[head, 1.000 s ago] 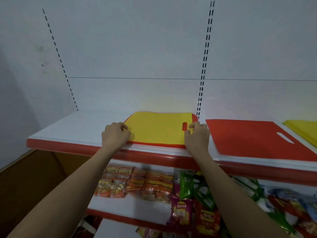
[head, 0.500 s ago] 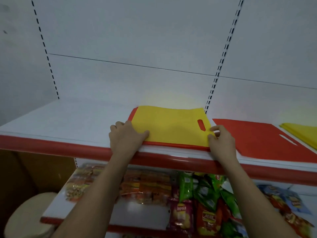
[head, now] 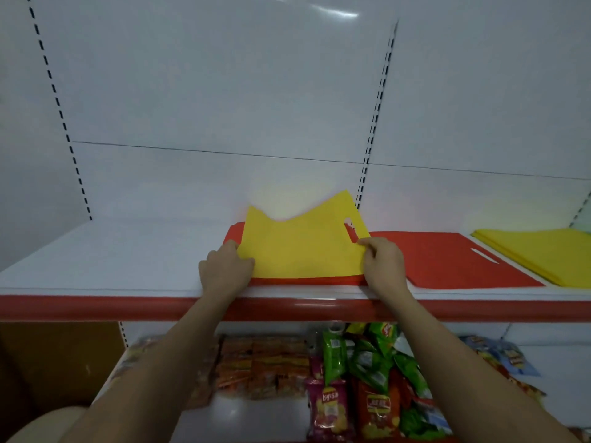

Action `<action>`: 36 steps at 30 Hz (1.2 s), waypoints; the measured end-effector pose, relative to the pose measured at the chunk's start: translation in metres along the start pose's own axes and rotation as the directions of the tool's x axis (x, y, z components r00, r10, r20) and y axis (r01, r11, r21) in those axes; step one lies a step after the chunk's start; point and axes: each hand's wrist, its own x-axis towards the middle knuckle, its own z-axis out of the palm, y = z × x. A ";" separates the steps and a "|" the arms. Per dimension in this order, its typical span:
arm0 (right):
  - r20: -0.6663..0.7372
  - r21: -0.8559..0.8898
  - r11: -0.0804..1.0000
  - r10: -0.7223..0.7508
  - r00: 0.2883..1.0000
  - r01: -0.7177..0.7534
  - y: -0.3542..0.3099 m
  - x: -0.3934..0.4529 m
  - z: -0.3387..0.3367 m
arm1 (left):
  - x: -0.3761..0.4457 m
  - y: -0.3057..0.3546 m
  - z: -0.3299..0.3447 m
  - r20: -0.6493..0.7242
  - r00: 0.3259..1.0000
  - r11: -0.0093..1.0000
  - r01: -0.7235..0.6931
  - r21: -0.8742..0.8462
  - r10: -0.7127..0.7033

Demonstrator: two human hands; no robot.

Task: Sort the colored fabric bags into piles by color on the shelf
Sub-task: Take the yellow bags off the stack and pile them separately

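Observation:
A yellow fabric bag (head: 303,244) is lifted off the shelf (head: 112,260), its far edge raised and sagging in the middle. My left hand (head: 224,271) pinches its near left corner and my right hand (head: 382,263) pinches its near right corner beside the handle slot. Under it lies a red bag (head: 235,233), showing at the left and along the front edge. To the right a second red bag (head: 454,260) lies flat on the shelf, and a pile of yellow bags (head: 540,254) lies at the far right.
The shelf has a red front lip (head: 96,308) and a white back panel with slotted uprights (head: 372,123). The shelf below holds snack packets and chip bags (head: 351,378). A brown box (head: 57,359) stands at the lower left.
Both hands have raised the yellow bag, so its far edge now stands up off the red bag beneath. The view has shifted slightly.

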 end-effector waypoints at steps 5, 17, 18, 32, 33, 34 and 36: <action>0.025 0.158 0.981 0.111 0.994 -0.113 -0.008 0.013 -0.040 | 0.004 0.023 -0.025 0.098 0.984 0.867 -0.082 -0.492 0.149; 0.229 0.314 0.896 0.251 0.941 -0.315 0.081 -0.009 -0.191 | -0.074 0.145 0.010 0.291 0.924 0.797 -0.023 -0.604 0.247; 0.224 0.314 0.894 0.257 0.940 -0.319 0.093 -0.013 -0.205 | -0.086 0.158 0.017 0.295 0.923 0.790 -0.015 -0.613 0.246; 0.146 0.330 0.834 0.419 0.896 -0.443 0.262 -0.074 -0.388 | -0.206 0.335 0.132 0.364 0.846 0.747 -0.058 -0.663 0.389; 0.135 0.327 0.828 0.435 0.890 -0.455 0.276 -0.075 -0.396 | -0.211 0.346 0.141 0.381 0.836 0.752 -0.055 -0.657 0.394; 0.127 0.328 0.822 0.450 0.884 -0.465 0.288 -0.076 -0.404 | -0.216 0.357 0.151 0.393 0.829 0.756 -0.053 -0.652 0.398; 0.102 0.342 0.807 0.477 0.873 -0.481 0.312 -0.075 -0.417 | -0.224 0.377 0.170 0.408 0.814 0.759 -0.061 -0.648 0.413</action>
